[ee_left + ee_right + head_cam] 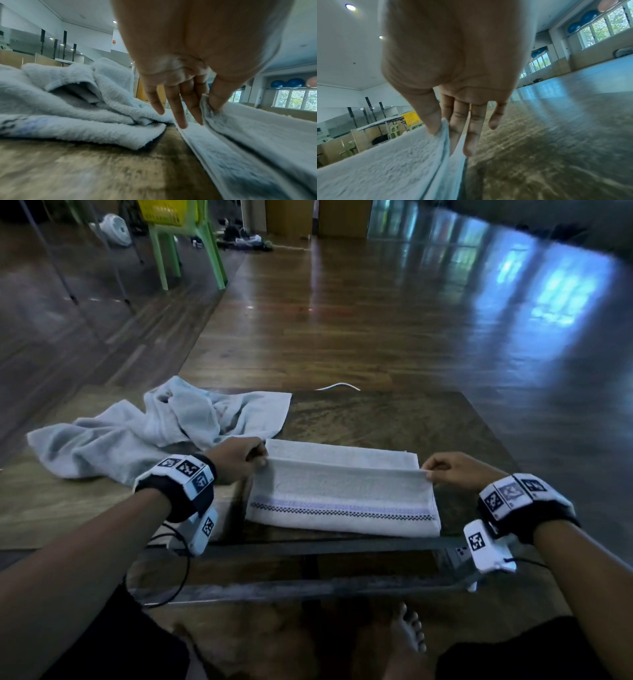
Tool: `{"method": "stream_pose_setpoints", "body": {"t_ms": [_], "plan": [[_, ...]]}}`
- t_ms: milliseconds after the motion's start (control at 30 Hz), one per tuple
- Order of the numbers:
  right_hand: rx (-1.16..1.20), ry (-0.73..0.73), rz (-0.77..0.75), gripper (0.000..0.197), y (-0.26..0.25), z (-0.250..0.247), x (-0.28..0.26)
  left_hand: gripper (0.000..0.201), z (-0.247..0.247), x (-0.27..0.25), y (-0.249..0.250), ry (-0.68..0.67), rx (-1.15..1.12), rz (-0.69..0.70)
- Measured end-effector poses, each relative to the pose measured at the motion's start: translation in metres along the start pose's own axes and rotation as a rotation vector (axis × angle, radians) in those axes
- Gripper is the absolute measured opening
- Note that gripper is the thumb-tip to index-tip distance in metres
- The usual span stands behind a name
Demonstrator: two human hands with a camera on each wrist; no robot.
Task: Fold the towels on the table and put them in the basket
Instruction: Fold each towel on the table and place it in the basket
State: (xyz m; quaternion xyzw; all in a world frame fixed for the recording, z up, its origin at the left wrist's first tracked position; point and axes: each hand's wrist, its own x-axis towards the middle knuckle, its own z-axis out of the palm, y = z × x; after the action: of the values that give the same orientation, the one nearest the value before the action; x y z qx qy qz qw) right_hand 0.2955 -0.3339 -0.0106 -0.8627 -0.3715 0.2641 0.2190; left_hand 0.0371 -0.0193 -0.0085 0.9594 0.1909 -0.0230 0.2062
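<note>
Mid-fold: the left hand [239,458] and right hand [455,470] each pinch a corner of the striped towel [342,494] at frame centre, carrying its edge over. Judged next: lay corners flush on the bench [394,422], then press flat. The crumpled towel [144,433] at left waits.

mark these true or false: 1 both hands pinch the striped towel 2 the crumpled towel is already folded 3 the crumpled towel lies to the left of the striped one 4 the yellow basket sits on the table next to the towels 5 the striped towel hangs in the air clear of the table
1. True. The left hand and the right hand each pinch an end of the striped towel's raised fold.
2. False. The crumpled towel lies bunched and unfolded.
3. True.
4. False. The yellow basket sits on a green chair across the floor, away from the table.
5. False. Most of it rests on the table; only the pinched fold is lifted.
</note>
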Motion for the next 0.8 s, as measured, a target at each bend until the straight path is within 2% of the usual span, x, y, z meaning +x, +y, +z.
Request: {"method": "stream_pose_setpoints", "body": {"t_ms": [200, 367, 600, 800], "plan": [[-0.065, 0.071, 0.044, 0.008, 0.005, -0.006, 0.048, 0.016, 0.006, 0.046, -0.012, 0.069, 0.018, -0.004], [-0.057, 0.12, 0.058, 0.005, 0.007, -0.004, 0.071, 0.019, 0.011, 0.066, -0.021, 0.039, 0.119, -0.068], [-0.042, 0.134, 0.087, 0.016, 0.012, 0.002, 0.079, 0.017, 0.014, 0.071, -0.026, 0.038, 0.071, -0.076], [-0.056, 0.182, 0.098, 0.018, 0.007, 0.006, 0.078, 0.016, 0.011, 0.071, -0.025, 0.03, 0.063, -0.121]]}}
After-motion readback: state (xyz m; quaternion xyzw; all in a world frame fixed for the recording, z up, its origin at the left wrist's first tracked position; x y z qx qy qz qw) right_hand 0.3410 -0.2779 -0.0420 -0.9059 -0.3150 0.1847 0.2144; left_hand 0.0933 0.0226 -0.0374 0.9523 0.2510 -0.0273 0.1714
